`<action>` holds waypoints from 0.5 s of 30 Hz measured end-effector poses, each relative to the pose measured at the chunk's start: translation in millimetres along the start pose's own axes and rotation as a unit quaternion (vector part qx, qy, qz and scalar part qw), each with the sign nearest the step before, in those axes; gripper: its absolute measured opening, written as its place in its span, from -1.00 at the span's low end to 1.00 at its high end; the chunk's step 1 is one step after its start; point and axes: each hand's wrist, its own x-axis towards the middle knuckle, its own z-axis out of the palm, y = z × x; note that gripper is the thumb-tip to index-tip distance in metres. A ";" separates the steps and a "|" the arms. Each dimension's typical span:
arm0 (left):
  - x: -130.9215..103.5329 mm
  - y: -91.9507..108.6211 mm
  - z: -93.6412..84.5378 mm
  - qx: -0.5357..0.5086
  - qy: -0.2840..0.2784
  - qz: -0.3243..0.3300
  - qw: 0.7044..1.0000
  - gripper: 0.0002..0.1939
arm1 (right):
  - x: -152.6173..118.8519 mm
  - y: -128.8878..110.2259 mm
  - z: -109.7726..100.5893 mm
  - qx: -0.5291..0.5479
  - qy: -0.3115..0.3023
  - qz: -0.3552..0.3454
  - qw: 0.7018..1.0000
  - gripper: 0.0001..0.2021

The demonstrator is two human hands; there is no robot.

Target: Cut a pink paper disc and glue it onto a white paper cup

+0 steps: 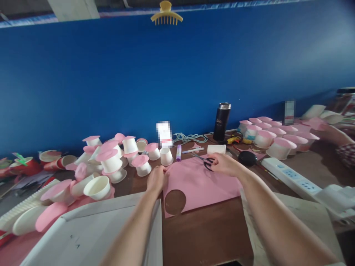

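A sheet of pink paper with a round hole cut near its lower left corner lies on the brown table. My left hand is at the sheet's upper left edge, fingers closed on it. Over the sheet's upper part, my right hand grips the black handles of a pair of scissors, whose blades point left and away from me. Just beyond the paper stand a white paper cup and a purple glue stick. A pen and a white cup on its side lie behind the scissors.
Several white cups with pink paper discs crowd the left; more stand in rows at the right. A black thermos, a computer mouse and a power strip are on the right side. Another person's hand reaches in there.
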 end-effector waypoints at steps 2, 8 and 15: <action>2.8 3.1 -2.0 -0.011 -0.006 -0.005 1.000 -0.88 | 0.5 -1.7 0.6 0.158 -0.020 0.002 0.987 -0.71; -3.3 11.7 -24.2 -0.155 -0.017 -0.021 0.988 -0.85 | -2.2 -7.6 0.3 0.603 -0.055 0.051 0.794 -0.75; -15.7 8.8 -39.6 -0.539 -0.138 -0.137 0.819 -0.60 | -7.9 -15.7 8.6 0.743 -0.190 -0.039 0.640 -0.68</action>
